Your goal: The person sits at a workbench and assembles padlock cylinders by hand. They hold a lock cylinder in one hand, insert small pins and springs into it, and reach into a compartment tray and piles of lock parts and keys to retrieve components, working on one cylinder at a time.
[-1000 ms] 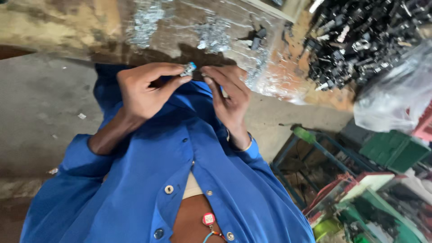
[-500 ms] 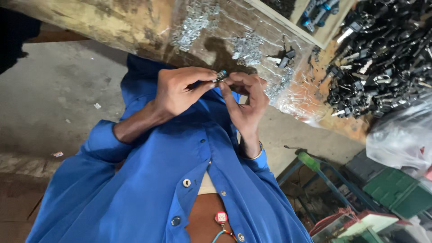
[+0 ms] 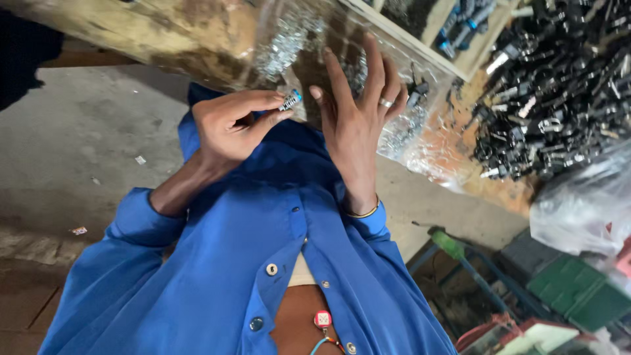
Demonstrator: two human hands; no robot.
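Observation:
My left hand (image 3: 230, 128) pinches a small metal part (image 3: 290, 100) with a coiled body and a blue tip between thumb and forefinger. It holds the part up in front of the edge of a worn wooden bench (image 3: 164, 33). My right hand (image 3: 358, 121), with a ring on one finger, is just to the right of the part. Its fingers are spread and it holds nothing. Its forefinger tip is close to the part but apart from it. Both arms are in blue shirt sleeves.
A clear plastic bag of small shiny metal pieces (image 3: 289, 39) lies on the bench behind my hands. A large heap of black parts (image 3: 559, 85) fills the upper right. A white plastic bag (image 3: 585, 204) and green crates (image 3: 565, 283) stand at the lower right. Below is concrete floor (image 3: 79, 144).
Both hands were pinching the small part together. My right hand has let go and spread its fingers, and the left hand alone keeps the part.

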